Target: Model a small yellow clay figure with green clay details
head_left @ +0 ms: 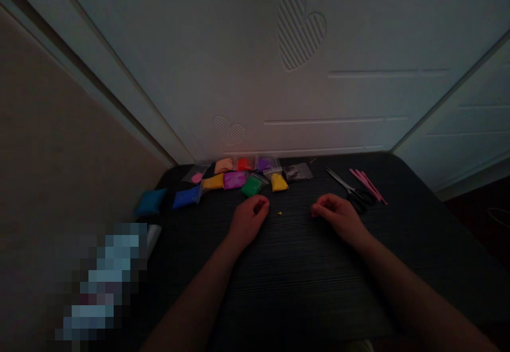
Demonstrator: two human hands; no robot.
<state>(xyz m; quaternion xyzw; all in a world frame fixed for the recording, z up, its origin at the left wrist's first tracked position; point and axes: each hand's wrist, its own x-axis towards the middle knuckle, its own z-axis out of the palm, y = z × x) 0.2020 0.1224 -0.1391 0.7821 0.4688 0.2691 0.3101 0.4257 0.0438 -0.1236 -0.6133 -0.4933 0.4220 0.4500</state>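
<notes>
My left hand point(249, 218) rests on the dark table point(279, 288) just in front of a packet of green clay point(252, 186). Its thumb and forefinger meet in a pinch, and whatever may be between them is too small to see. Across from it, my right hand point(338, 215) is closed with fingertips pressed together, near the black-handled scissors point(350, 190); its contents, if any, are hidden. Between the hands lies a tiny yellow bit point(279, 213), touched by neither. Behind it sits a packet of yellow clay point(279, 182).
More clay packets line the back, among them a blue one point(187, 197), a magenta one point(235, 180) and a red one point(244, 164). Several pink tools point(368, 184) lie beside the scissors. A teal packet point(150, 202) is at the left edge. A white panel point(247, 65) rises behind.
</notes>
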